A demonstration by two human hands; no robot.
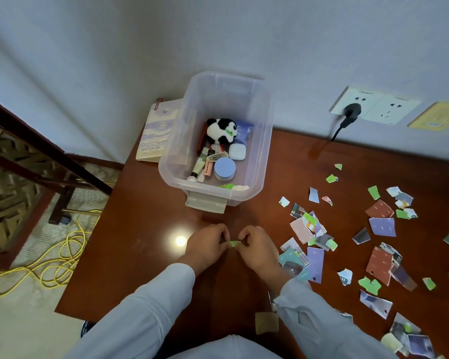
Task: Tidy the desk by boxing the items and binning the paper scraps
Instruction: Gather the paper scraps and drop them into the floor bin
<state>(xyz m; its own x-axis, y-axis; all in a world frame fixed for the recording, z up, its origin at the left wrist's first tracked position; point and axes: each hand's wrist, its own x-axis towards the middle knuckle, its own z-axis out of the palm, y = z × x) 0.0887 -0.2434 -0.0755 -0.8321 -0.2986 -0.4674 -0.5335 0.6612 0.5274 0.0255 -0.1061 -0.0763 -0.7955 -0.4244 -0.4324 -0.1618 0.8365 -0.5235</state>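
While hands (208, 246) (257, 251) pinch it, small green scrap (234, 243)

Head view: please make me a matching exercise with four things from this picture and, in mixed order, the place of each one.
Things:
1. panda
2. notebook
3. plug
4. green scrap

Places:
a. in the socket
b. pinched between the left hand and the right hand
c. inside the box
d. outside the box, on its left

Pairs: 1-c, 2-d, 3-a, 4-b.
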